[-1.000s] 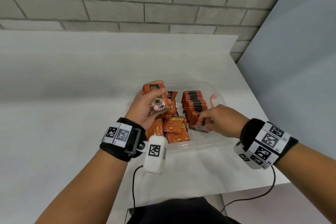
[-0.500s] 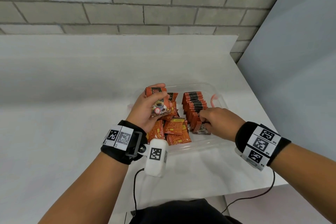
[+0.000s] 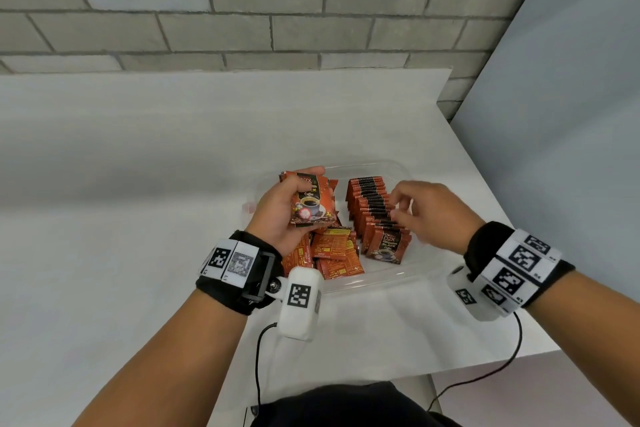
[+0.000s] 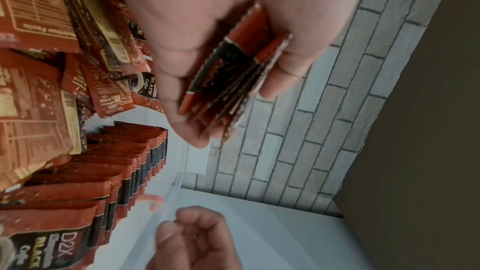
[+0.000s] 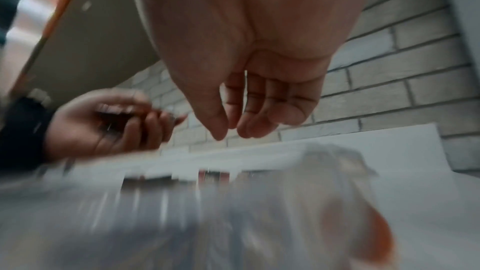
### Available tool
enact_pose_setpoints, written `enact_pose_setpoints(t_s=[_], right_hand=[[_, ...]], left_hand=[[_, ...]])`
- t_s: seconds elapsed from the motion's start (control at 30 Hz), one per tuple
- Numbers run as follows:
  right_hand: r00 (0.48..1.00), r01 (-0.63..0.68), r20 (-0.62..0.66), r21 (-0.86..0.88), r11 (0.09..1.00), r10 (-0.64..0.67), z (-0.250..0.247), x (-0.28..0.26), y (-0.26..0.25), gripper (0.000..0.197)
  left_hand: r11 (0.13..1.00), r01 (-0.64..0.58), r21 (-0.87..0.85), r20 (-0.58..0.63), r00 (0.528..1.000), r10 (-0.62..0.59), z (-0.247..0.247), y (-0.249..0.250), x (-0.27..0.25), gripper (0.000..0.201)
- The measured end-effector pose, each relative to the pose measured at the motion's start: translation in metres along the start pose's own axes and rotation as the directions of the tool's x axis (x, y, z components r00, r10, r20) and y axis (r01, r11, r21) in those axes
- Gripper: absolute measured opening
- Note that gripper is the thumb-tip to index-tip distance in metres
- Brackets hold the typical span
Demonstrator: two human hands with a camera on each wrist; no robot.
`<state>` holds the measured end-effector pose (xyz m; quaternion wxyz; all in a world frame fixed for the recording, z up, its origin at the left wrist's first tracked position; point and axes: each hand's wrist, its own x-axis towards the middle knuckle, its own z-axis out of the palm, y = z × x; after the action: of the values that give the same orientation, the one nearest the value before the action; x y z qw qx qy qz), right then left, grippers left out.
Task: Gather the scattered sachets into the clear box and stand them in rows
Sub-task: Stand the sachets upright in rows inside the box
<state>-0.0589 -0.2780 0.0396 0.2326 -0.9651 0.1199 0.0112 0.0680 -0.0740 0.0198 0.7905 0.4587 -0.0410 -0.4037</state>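
Sachets (image 3: 313, 199) are being gripped by the left hand (image 3: 277, 218); right hand (image 3: 429, 215) — loosely curled, empty — risks toppling the standing row (image 3: 372, 208) if brushed.

Right hand (image 3: 427, 215) has let go of the front sachet (image 3: 388, 246) and lifted off it, fingers now loosely curled and holding nothing (right wrist view is blurred, but thumb and fingertips show nothing between them). It now hovers above the standing row (image 3: 372, 208), further toward the back of the clear box (image 3: 381, 279). That front sachet now stands at the near end of the row.
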Motion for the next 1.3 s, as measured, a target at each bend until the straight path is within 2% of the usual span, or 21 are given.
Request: enact_pose_setpoints(t_s=[0.13, 0.27, 0.37, 0.47, 0.53, 0.6, 0.73, 0.8, 0.93, 1.0, 1.07, 1.13, 1.23, 1.3], right_hand=[[0.989, -0.051, -0.117, 0.291, 0.955, 0.088, -0.016, 0.001, -0.012, 0.009], [0.997, -0.038, -0.044, 0.463, 0.886, 0.066, -0.020, 0.001, -0.034, 0.032], [1.000, -0.006, -0.012, 0.467, 0.884, 0.013, -0.018, 0.001, -0.047, 0.043], [0.999, 0.014, -0.050, 0.485, 0.874, 0.011, -0.017, 0.004, -0.052, 0.037], [0.995, 0.025, -0.094, 0.517, 0.856, 0.028, -0.018, 0.005, -0.051, 0.027], [0.987, 0.052, -0.153, 0.535, 0.843, 0.037, -0.020, 0.005, -0.051, 0.022], [0.980, 0.084, -0.189, 0.649, 0.757, 0.054, -0.024, 0.005, -0.052, 0.020], [0.982, 0.087, -0.187, 0.621, 0.779, 0.039, -0.023, 0.005, -0.050, 0.019], [0.986, 0.056, -0.160, 0.606, 0.793, 0.052, -0.024, 0.005, -0.046, 0.013], [0.988, 0.049, -0.145, 0.596, 0.801, 0.048, -0.029, 0.003, -0.042, 0.011], [0.987, 0.057, -0.156, 0.516, 0.854, 0.028, -0.036, -0.001, -0.036, 0.009], [0.990, 0.046, -0.140, 0.401, 0.915, 0.011, -0.040, -0.006, -0.027, 0.009], [1.000, -0.014, 0.029, 0.199, 0.980, 0.009, -0.033, -0.012, -0.016, 0.010], [0.989, -0.034, 0.146, 0.040, 0.999, 0.028, -0.022, -0.013, -0.012, 0.010]], left_hand=[[0.998, -0.013, 0.056, 0.086, 0.996, 0.008, 0.009, 0.001, -0.001, 0.030], [0.995, -0.038, 0.091, 0.166, 0.986, 0.022, 0.020, 0.000, -0.001, 0.038], [0.991, -0.059, 0.124, 0.220, 0.975, 0.031, 0.025, -0.004, -0.001, 0.034], [0.992, -0.070, 0.109, 0.201, 0.979, 0.047, 0.028, -0.006, -0.001, 0.034], [0.994, -0.052, 0.093, 0.183, 0.983, 0.034, 0.027, -0.006, -0.001, 0.048], [0.995, -0.032, 0.096, 0.179, 0.984, 0.014, 0.024, -0.005, -0.002, 0.049], [0.998, 0.002, 0.060, 0.153, 0.988, -0.011, 0.021, -0.005, -0.002, 0.051], [0.998, -0.006, 0.070, 0.164, 0.986, -0.006, 0.021, -0.006, -0.002, 0.041], [0.996, -0.011, 0.091, 0.157, 0.988, -0.003, 0.021, -0.009, 0.001, 0.040], [0.996, -0.024, 0.085, 0.151, 0.988, 0.011, 0.022, -0.009, 0.002, 0.034], [0.997, -0.059, 0.053, 0.087, 0.995, 0.054, 0.020, -0.007, 0.003, 0.027], [0.997, -0.074, 0.016, -0.009, 0.997, 0.074, 0.016, -0.003, 0.005, 0.029], [0.997, -0.073, -0.020, -0.054, 0.996, 0.071, 0.010, 0.002, 0.005, 0.018], [0.997, -0.067, -0.035, -0.065, 0.996, 0.065, 0.008, 0.005, 0.005, 0.017]])
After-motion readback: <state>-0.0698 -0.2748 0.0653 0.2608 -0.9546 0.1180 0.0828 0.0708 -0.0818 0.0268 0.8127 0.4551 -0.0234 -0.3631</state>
